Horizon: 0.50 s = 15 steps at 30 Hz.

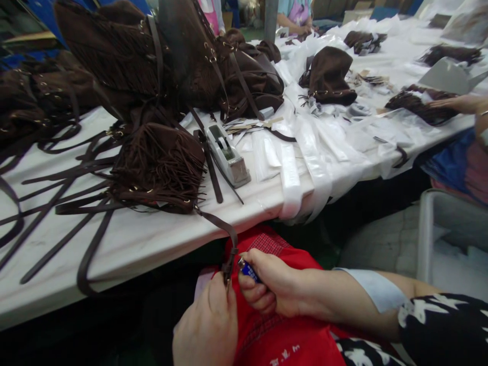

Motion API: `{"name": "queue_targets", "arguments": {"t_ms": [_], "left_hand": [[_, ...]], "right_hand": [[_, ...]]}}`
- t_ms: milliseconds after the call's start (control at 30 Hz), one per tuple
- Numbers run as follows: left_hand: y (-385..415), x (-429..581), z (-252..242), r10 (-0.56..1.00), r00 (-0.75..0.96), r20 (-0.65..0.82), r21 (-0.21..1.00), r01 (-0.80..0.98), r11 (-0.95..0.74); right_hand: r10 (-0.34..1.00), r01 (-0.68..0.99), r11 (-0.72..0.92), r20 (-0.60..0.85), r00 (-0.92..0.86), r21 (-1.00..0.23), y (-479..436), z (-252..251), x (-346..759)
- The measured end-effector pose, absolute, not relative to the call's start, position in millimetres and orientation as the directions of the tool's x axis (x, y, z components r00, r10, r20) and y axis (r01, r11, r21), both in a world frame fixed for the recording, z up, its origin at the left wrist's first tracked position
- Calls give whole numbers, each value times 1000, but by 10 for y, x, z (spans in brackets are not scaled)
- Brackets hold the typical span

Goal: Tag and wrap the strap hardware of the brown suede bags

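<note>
My right hand [272,287] is closed around a small blue lighter [248,270], its metal top pointing at the end of a dark brown strap [230,256]. My left hand [209,325] pinches that strap end just below the table edge, over my red apron [282,335]. The strap runs up to a brown fringed suede bag [158,165] lying on the white table [152,239].
More brown fringed bags [125,51] and loose straps [57,213] are piled at the left and back. A grey tape dispenser [227,155] and white plastic sleeves [305,152] lie at mid-table. Another person's hand [457,103] rests at the right. A grey bin [450,239] stands beside me.
</note>
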State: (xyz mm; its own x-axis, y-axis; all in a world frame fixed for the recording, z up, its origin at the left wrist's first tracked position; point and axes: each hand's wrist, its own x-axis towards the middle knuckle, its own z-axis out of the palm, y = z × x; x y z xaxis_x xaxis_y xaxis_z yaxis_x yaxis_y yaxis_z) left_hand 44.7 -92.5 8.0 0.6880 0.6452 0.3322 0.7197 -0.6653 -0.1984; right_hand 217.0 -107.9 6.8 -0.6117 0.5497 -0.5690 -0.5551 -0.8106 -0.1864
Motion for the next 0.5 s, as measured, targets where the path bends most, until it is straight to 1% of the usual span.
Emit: {"name": "queue_targets", "arguments": {"t_ms": [133,300,500], "left_hand": [[-930,449,78,648,680,343,-190,726,-661],[-925,445,50,650,683,334,-169,722,-671],[-921,435,40,642,689,335,-162,714,-681]], "right_hand": [[553,-555,-812,-544,-631,-181,-1088,30,2188],[562,-566,-800,-582,-588,-199,-1103,5,2184],[531,-555,-818,-568,-629,-150,-1087,-19,2179]]}}
